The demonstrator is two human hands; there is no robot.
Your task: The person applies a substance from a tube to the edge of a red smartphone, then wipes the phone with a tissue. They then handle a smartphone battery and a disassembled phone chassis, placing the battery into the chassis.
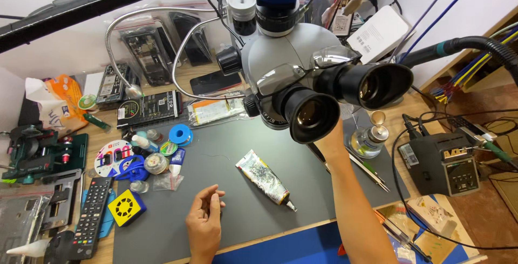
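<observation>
The microscope eyepieces (334, 99) hide the right hand's grip; the left hand (206, 218) rests loosely curled, empty, left of the glue tube (264, 179).

Both hands (205, 222) and forearms bare, no sleeves or jewellery.

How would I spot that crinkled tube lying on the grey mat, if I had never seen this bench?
Start at the big grey microscope and look down to the dark grey mat beneath it. Near the mat's middle, right of the left hand, lies a crumpled silver tube with a thin nozzle pointing toward the mat's near edge. It is the only foil-like, wrinkled thing on the mat's bare middle.
</observation>
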